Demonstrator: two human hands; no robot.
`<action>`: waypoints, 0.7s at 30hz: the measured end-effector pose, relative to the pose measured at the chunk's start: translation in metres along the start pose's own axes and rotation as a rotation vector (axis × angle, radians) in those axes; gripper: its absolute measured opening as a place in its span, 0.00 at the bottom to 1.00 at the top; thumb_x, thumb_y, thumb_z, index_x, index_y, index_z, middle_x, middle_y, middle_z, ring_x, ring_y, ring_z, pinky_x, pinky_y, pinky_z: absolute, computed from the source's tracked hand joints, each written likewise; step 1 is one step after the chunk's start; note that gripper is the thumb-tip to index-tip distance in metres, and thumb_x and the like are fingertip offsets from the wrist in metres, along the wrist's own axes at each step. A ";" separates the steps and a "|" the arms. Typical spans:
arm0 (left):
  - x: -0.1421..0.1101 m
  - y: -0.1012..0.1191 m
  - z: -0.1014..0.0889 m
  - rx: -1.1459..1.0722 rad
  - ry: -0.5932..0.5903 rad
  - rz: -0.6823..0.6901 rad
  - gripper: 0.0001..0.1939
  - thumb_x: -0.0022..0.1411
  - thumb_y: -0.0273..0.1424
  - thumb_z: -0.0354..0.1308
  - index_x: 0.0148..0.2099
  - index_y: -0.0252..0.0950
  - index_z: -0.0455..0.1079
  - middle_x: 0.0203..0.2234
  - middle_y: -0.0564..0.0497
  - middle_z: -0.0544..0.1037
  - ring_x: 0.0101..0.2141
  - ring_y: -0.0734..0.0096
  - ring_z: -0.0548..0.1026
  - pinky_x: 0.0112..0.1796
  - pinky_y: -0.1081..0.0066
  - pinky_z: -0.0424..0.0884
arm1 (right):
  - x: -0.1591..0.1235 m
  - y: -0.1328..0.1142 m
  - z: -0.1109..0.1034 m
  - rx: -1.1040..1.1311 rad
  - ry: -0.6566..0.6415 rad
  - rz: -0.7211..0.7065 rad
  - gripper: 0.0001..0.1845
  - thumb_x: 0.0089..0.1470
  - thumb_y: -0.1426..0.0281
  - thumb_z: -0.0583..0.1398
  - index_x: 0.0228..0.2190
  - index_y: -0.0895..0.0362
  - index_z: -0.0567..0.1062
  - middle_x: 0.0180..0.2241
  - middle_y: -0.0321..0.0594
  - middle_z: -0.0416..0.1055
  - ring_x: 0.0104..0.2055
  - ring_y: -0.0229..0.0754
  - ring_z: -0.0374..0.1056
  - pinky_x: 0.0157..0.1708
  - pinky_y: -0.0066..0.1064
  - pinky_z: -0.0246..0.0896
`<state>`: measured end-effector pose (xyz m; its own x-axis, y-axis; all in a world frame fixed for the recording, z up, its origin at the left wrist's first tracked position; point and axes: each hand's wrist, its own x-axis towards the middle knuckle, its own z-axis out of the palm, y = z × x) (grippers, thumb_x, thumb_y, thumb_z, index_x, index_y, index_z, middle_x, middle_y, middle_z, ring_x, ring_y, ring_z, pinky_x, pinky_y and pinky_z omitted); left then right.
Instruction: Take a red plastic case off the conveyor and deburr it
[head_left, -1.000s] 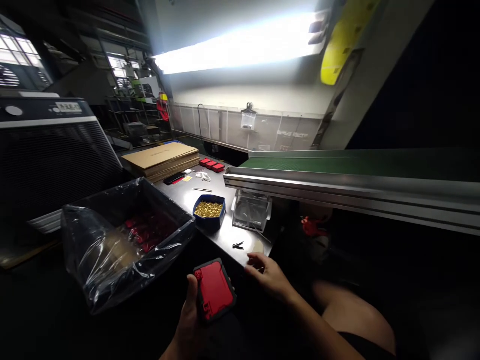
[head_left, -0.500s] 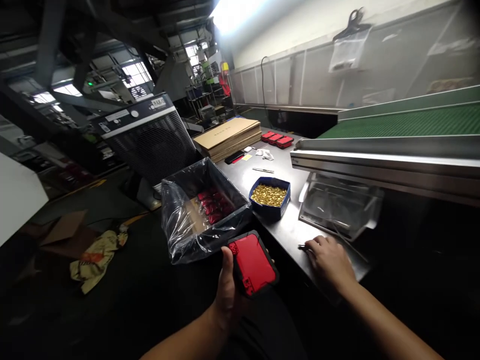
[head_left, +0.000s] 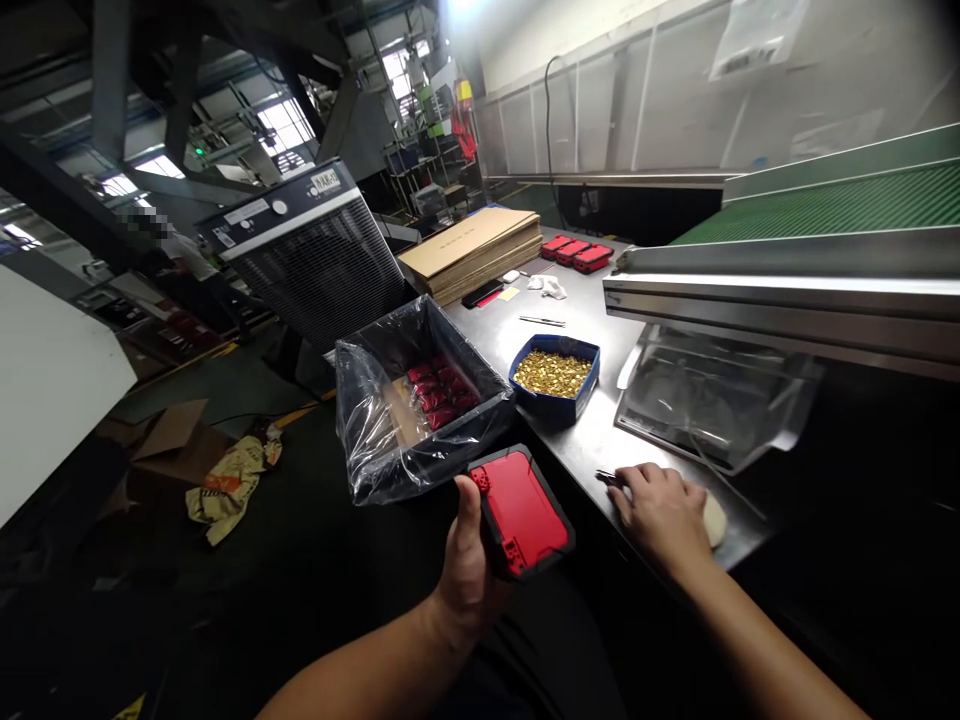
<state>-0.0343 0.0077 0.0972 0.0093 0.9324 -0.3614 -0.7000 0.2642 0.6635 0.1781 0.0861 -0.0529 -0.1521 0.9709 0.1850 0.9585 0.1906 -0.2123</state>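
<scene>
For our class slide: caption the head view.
Left hand holds a red-and-black plastic case; right hand rests on the steel bench.

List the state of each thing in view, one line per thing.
left hand: closed around the red case, held off the table
red case: shut, flat face up, tilted
right hand: palm down on the table edge, fingers at a small dark tool
small dark tool: lying flat
blue tray: open, holds brass parts
bag-lined box: open, red cases inside
clear bin: open; contents unclear
three red cases: shut, side by side
cardboard sheets: flat, stacked
</scene>
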 end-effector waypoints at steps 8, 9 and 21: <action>0.001 -0.002 -0.001 -0.044 -0.059 0.015 0.45 0.47 0.62 0.68 0.54 0.29 0.74 0.49 0.34 0.78 0.56 0.39 0.73 0.57 0.50 0.71 | -0.003 -0.002 -0.008 0.063 0.172 -0.015 0.14 0.66 0.63 0.53 0.43 0.55 0.75 0.40 0.44 0.77 0.44 0.52 0.69 0.52 0.51 0.46; 0.001 -0.003 -0.002 -0.042 -0.077 0.017 0.45 0.47 0.62 0.68 0.53 0.28 0.75 0.49 0.34 0.78 0.54 0.40 0.74 0.55 0.51 0.73 | -0.003 0.000 -0.007 0.069 0.205 -0.025 0.15 0.66 0.62 0.52 0.42 0.55 0.76 0.39 0.45 0.77 0.44 0.53 0.69 0.52 0.52 0.46; 0.000 -0.002 -0.012 0.208 -0.162 0.106 0.52 0.45 0.63 0.68 0.62 0.31 0.69 0.56 0.28 0.73 0.50 0.38 0.76 0.43 0.55 0.79 | 0.010 -0.010 -0.019 0.388 0.176 0.133 0.20 0.60 0.57 0.52 0.35 0.57 0.78 0.37 0.53 0.77 0.44 0.62 0.69 0.54 0.61 0.50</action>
<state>-0.0415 0.0042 0.0879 0.0700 0.9803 -0.1848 -0.5415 0.1929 0.8183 0.1716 0.0908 -0.0311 0.0415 0.9575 0.2853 0.8003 0.1391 -0.5833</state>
